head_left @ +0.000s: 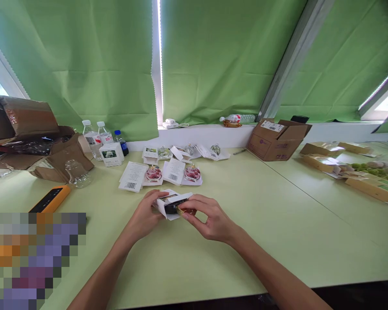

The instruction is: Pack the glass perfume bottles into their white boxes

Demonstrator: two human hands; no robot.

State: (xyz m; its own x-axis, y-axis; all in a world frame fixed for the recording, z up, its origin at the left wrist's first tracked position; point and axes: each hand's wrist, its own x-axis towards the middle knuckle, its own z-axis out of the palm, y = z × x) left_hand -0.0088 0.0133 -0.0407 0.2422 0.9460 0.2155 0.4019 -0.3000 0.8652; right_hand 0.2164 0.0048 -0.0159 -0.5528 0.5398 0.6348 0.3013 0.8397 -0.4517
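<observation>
Your left fingers [154,197] wrap a white card carton [163,211], apparently to steady it, while your right fingers [187,211] close on the gold end of a dark, gold-capped bottle [172,208] lying partly inside, both held just above the tabletop [278,245]. Two pink glass bottles [154,174] stand on white cards at 12 o'clock; a cardboard box [271,144] sits at 2 o'clock.
</observation>
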